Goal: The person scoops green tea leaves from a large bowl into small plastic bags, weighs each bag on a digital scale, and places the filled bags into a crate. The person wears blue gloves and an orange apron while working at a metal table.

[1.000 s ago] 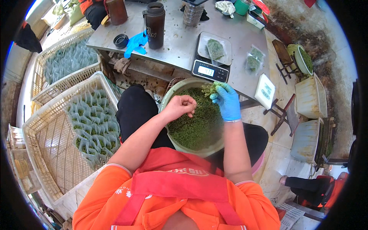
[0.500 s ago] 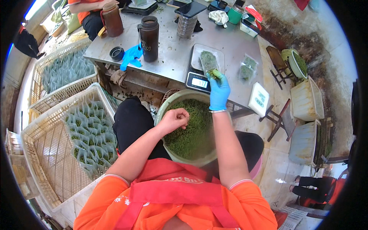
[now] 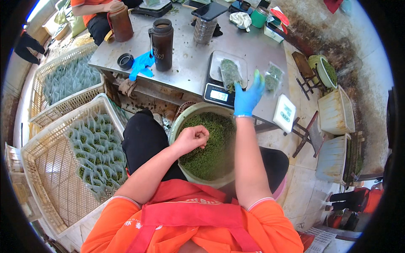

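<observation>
On the digital kitchen scale [image 3: 219, 96] a clear plastic bag of green bits [image 3: 230, 72] lies flat across the pan. My right hand [image 3: 249, 98], in a blue glove with green-stained tips, is open just right of that bag, thumb close to its near end and fingers spread. A second filled bag [image 3: 273, 78] rests on the metal table beyond those fingers. Over the round tub [image 3: 179, 122] of small green pieces [image 3: 206, 162] hovers my bare left hand [image 3: 193, 138]. Its fingers are curled closed, and whatever they may hold is hidden.
A brown bottle [image 3: 162, 45], a loose blue glove [image 3: 142, 65] and a phone on a clear jar [image 3: 206, 25] stand or lie on the metal table [image 3: 185, 78]. Left sits a crate [image 3: 50, 168] of upright filled bags. A white device [image 3: 284, 113] is at the table's right edge. Another person [image 3: 95, 17] sits across.
My right hand has let go of the bag on the scale and shifted right, its fingers opening. My left hand stays curled above the tub, slightly lower in view.
</observation>
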A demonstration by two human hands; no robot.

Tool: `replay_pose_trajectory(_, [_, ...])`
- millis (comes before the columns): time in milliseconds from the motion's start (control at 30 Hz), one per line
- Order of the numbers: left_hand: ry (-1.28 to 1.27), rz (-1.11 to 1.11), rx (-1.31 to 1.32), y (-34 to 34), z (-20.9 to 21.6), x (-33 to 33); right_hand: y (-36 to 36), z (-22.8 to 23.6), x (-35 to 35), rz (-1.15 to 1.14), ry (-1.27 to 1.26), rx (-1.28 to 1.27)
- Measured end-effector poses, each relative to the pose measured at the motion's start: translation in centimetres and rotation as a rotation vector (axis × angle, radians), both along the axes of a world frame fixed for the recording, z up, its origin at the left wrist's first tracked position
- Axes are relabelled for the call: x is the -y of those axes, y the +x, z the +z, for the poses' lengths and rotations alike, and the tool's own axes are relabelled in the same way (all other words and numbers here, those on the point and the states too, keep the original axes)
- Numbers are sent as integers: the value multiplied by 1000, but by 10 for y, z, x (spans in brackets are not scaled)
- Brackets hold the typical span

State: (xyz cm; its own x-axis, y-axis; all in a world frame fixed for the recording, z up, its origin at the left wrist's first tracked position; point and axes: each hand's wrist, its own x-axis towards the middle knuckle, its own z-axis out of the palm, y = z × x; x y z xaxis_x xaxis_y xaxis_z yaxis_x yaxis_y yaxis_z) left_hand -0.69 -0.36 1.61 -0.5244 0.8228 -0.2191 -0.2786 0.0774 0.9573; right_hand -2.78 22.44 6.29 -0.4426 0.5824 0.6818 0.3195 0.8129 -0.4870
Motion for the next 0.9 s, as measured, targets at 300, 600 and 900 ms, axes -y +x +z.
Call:
replay_pose_trajectory(300, [-84,99,-255,-4,3,-2,-8,-13,-19,205,-403,-35])
replay_pose_trajectory(600, [-96,109,-236,1,0,-4,109,-24,69,765,-1057,350])
replay_pose_trajectory(900, [-21,16,46,3,-3,1,114,-29,82,681,-519,427])
